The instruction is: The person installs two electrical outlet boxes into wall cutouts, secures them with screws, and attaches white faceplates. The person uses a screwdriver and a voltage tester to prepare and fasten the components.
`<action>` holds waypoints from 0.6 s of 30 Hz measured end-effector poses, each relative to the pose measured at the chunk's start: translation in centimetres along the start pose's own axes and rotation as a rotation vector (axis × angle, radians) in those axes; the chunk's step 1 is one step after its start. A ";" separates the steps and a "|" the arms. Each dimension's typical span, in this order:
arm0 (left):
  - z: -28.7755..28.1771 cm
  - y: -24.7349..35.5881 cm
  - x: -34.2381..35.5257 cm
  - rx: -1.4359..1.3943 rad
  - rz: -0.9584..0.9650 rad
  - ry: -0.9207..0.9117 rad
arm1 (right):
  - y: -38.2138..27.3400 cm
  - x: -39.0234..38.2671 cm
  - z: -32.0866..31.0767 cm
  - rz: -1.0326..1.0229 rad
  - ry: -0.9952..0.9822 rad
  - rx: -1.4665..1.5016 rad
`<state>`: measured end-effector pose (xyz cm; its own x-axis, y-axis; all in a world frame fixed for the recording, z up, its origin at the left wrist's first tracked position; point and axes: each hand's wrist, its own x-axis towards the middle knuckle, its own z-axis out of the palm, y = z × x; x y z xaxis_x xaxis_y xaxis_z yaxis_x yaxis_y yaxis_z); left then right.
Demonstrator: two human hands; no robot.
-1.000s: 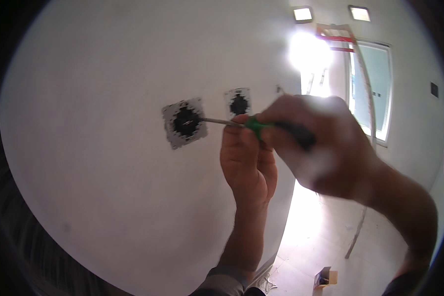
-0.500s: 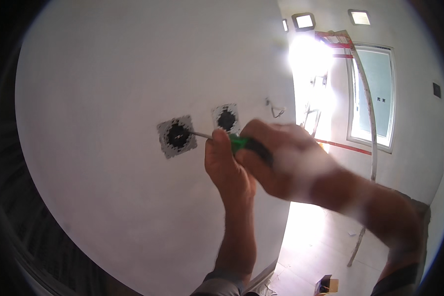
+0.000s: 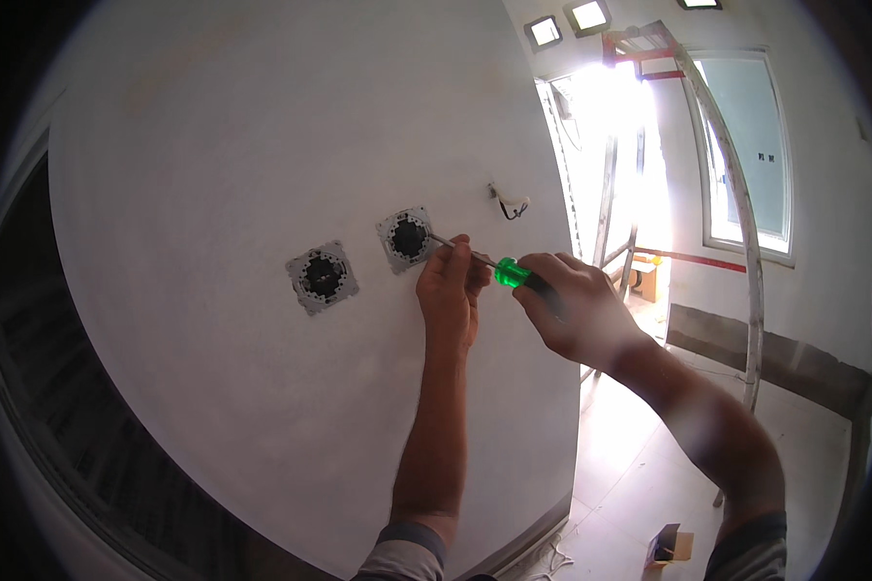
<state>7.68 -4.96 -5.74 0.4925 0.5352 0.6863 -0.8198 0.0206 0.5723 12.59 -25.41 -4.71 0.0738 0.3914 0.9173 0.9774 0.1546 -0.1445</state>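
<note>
A screwdriver with a green and black handle (image 3: pixel 511 273) is in my right hand (image 3: pixel 576 308), whose fingers wrap round the handle. Near the tip, my left hand (image 3: pixel 448 288) pinches the metal shaft between thumb and fingers. The tip meets the right edge of a grey square socket frame (image 3: pixel 391 257) with a dark round middle, fixed on the white wall. To its left and a little lower sits a second such socket frame (image 3: pixel 301 293), with no hand on it. Whether the tip sits in a screw is too small to tell.
Loose wires (image 3: pixel 513 205) stick out of the wall to the right of the frames. Beyond the wall's edge stands a ladder (image 3: pixel 743 208) by a bright doorway. A small open box (image 3: pixel 683 547) lies on the floor; a dark opening borders the wall at left.
The screwdriver tip has gone from the left socket frame to the right one, both hands moving with it. My view has shifted, and more of the doorway and floor shows.
</note>
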 end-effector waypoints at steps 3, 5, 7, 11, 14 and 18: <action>-0.3 -0.2 0.2 0.036 0.019 -0.014 | 1.0 0.4 0.5 0.003 -0.012 0.037; 0.1 -0.3 0.1 0.032 0.026 0.025 | 0.6 0.2 0.2 0.018 -0.006 0.054; -0.3 -0.4 0.0 -0.015 0.054 -0.010 | 0.2 0.0 0.3 0.035 0.001 0.083; -0.3 0.0 0.3 -0.025 0.063 -0.021 | 0.5 0.4 0.4 0.040 -0.014 0.104; -0.3 0.0 0.5 -0.026 0.044 0.004 | 0.5 1.1 0.6 0.039 -0.028 0.095; -0.4 0.2 0.4 -0.044 0.046 -0.012 | -0.2 1.7 0.4 0.107 -0.084 0.096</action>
<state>7.59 -4.38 -5.51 0.4575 0.5265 0.7166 -0.8535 0.0337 0.5201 12.39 -24.44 -3.31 0.1555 0.4841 0.8611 0.9411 0.1923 -0.2780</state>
